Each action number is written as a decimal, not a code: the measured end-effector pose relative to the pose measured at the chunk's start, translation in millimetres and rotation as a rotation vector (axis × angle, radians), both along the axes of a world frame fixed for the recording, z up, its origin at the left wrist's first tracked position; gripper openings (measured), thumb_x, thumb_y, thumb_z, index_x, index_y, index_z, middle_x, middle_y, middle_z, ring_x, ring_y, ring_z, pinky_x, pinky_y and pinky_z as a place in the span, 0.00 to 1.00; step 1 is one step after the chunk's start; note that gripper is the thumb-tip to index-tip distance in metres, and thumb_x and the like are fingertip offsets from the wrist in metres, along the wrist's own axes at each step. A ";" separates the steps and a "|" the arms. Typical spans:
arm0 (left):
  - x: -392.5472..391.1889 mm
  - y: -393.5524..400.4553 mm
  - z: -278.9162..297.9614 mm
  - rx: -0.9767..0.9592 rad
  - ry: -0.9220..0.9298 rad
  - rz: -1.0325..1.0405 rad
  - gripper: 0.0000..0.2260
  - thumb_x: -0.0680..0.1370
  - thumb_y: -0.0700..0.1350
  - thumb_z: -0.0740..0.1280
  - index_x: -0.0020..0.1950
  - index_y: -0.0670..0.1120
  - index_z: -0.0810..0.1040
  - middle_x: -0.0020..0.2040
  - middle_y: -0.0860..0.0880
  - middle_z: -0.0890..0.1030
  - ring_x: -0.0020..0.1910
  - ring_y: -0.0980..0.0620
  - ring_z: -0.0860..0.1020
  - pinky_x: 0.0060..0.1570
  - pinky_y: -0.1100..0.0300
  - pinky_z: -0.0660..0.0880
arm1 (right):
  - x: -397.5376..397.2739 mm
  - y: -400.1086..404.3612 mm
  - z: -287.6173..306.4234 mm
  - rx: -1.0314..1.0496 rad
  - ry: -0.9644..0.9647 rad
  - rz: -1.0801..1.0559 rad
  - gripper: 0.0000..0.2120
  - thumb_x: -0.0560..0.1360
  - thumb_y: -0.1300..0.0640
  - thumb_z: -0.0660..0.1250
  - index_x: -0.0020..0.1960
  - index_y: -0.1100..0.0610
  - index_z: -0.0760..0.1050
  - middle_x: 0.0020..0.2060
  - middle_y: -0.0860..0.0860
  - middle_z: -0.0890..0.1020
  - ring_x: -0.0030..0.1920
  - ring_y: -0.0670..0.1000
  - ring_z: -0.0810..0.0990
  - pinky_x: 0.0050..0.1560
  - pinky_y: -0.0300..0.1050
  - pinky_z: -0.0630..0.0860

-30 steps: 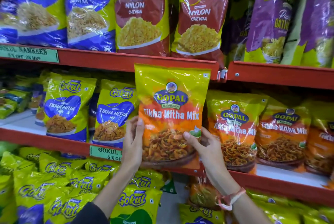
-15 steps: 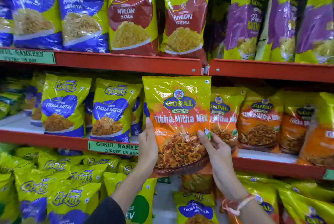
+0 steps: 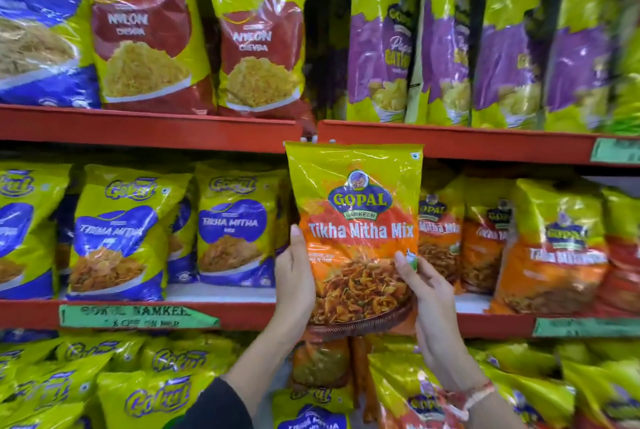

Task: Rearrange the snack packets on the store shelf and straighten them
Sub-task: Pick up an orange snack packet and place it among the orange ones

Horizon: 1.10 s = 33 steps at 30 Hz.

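I hold an orange-and-yellow Gopal Tikha Mitha Mix packet (image 3: 356,217) upright in front of the middle shelf (image 3: 242,316). My left hand (image 3: 294,276) grips its lower left edge and my right hand (image 3: 424,293) grips its lower right edge. The packet's top reaches the red lip of the upper shelf (image 3: 450,141). Matching orange Gopal packets (image 3: 550,255) stand to its right on the middle shelf, partly hidden behind it. Blue-and-yellow Gokul Tikha Mitha packets (image 3: 235,231) stand to its left.
The upper shelf carries red Nylon Chevda bags (image 3: 145,47) and purple bags (image 3: 381,47). Yellow Gokul packets (image 3: 162,390) lie heaped below. A green price label (image 3: 135,316) sits on the middle shelf's lip.
The held packet has shifted right and closer to the middle shelf, between the blue Gokul row and the orange Gopal row. Both hands keep their grip; the view has moved right too.
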State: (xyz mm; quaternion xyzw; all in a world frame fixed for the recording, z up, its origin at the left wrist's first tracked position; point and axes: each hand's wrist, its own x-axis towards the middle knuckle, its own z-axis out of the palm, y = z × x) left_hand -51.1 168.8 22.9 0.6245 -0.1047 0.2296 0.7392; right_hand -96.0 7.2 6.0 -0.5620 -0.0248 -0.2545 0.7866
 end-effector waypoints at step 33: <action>67.5 -205.0 -47.0 0.171 0.102 0.109 0.28 0.78 0.63 0.49 0.65 0.46 0.75 0.50 0.42 0.83 0.50 0.43 0.81 0.51 0.47 0.77 | 60.4 -185.7 -42.4 -0.330 0.108 -0.194 0.15 0.77 0.47 0.65 0.63 0.44 0.70 0.54 0.39 0.79 0.55 0.36 0.78 0.47 0.28 0.75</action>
